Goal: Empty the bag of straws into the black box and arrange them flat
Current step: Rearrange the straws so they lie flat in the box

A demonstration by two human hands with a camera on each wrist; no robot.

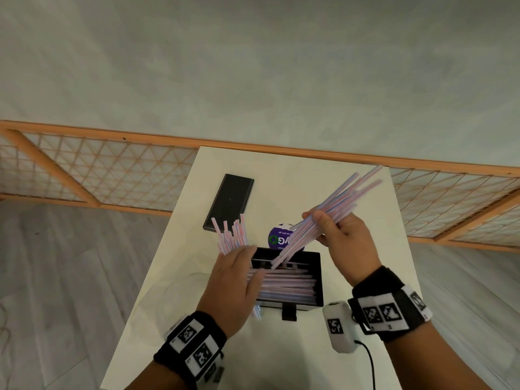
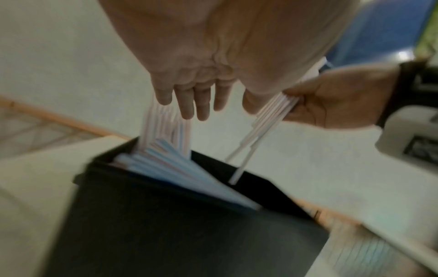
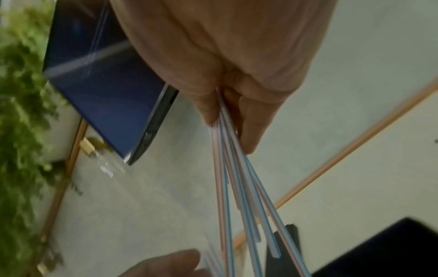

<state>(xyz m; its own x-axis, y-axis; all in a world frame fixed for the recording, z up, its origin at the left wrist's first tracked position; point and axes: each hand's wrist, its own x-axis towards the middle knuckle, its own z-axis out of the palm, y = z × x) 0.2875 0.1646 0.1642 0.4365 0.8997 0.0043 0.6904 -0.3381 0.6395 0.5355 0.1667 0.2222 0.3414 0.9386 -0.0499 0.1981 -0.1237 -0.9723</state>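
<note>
Head view: straws half laid, two bunches yet to go flat in the black box.
Head view shows the right hand [image 1: 342, 235] gripping a slanted bunch of straws [image 1: 332, 212] whose lower ends dip into the black box [image 1: 316, 277] near the worktop's [image 1: 351, 170] front edge; the left hand [image 1: 233, 280], fingers straight, props a leaning bunch [image 1: 230, 235] at the box's left end, over straws already lying flat. Better to tilt each bunch level with those before letting go. Left wrist view, blurred, shows the relaxed fingers [image 2: 187, 105] against upright straws, so sweep them down gently. Right wrist view shows thumb and fingers pinching the fanned bunch [image 3: 237, 178]; loosen gradually, or ends will cross.
</note>
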